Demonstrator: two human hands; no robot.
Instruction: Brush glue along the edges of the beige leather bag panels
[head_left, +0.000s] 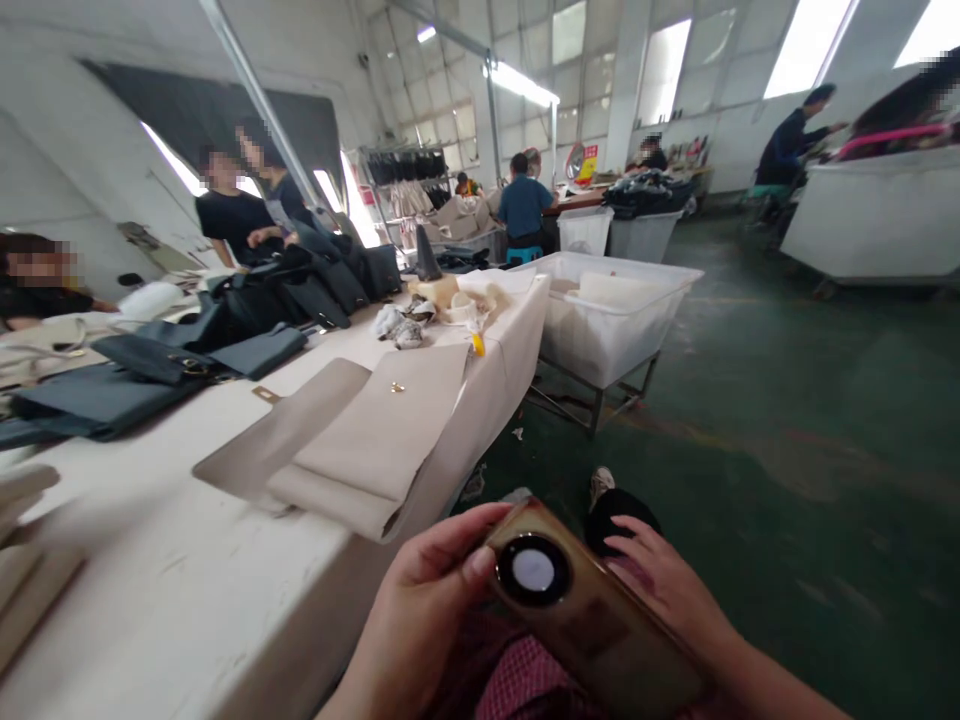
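Observation:
A brown-gold phone [592, 620] with a round black camera ring lies back-up over my lap, at the bottom centre of the head view. My left hand [427, 600] grips its near left edge, thumb pressed beside the camera ring. My right hand [664, 585] holds the far right edge with curled fingers. Beneath the phone shows red checked cloth on my lap. A beige leather bag piece [375, 440] lies on the long white table [187, 590] to my left, apart from both hands.
Dark grey bags [225, 345] and scraps [401, 325] lie further along the table. White plastic bins [615, 320] on a metal frame stand beyond the table end. People work at the far side and back of the hall. Green floor [787, 420] spreads to the right.

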